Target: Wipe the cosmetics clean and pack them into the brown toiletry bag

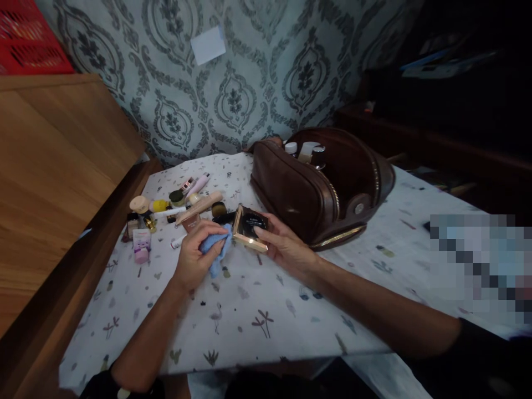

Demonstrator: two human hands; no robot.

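My left hand (194, 254) is closed around a crumpled blue cloth (216, 249), its edge close by a square makeup compact (250, 226). The compact is black with a gold rim, and my right hand (282, 241) grips it from the right side, thumb on the front. Whether the cloth touches the compact I cannot tell. Just behind my hands stands an unzipped brown toiletry bag (291, 191), with several bottles (307, 151) showing in its opening. Left of the bag lies a cluster of cosmetics, among them a beige tube (203, 205) and a purple-and-pink tube (142, 246).
A white patterned cloth covers the table (245, 310). Wooden furniture (62, 160) borders it on the left, with a red plastic basket (33, 41) on top. Wallpaper rises behind. A blurred-out patch (482, 255) covers something at the right.
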